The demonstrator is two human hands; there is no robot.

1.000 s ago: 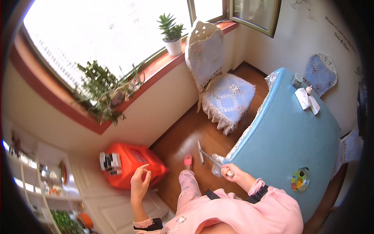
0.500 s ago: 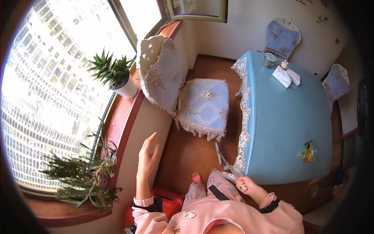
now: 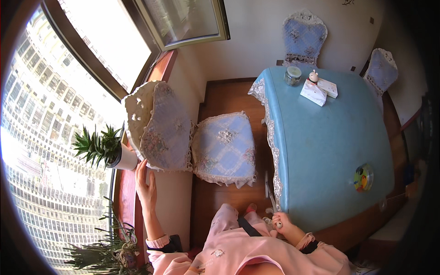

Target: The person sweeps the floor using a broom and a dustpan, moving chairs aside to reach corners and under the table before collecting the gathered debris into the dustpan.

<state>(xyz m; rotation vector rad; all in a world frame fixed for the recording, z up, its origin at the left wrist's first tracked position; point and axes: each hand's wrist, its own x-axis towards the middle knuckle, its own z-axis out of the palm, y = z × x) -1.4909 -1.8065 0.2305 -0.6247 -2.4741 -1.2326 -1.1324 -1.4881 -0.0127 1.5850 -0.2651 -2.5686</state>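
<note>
head view: the right hand (image 3: 285, 222) is clamped around the grip of a long-handled tool (image 3: 274, 205), low in the picture beside the near left corner of the blue table (image 3: 330, 146). the tool's long axis runs from the pale grip end, by the wearer's body, up and slightly left, away from the wearer. its thin crossbar lies at the far end, almost in line with the picture's upright, close beside the table's lace hem (image 3: 277, 169); whether it touches the brown floor (image 3: 211, 201) cannot be told.

the left hand (image 3: 145, 187) is empty, its fingers stretched away from the wearer and the thumb apart from them. its fingertips overlap the lower edge of the chair back (image 3: 167, 133), though contact is uncertain, and the white pot of a plant (image 3: 123, 158) stands just beside them on the reddish sill (image 3: 127, 195).

between the frilled chair seat (image 3: 224, 146) and the lace hem runs a narrow strip of floor; a wider patch lies between the seat and the wearer's legs (image 3: 224, 217).

half a second ago the left hand was well apart from the chair back, and the tool slanted more to the left; now it stands steeper.
</note>
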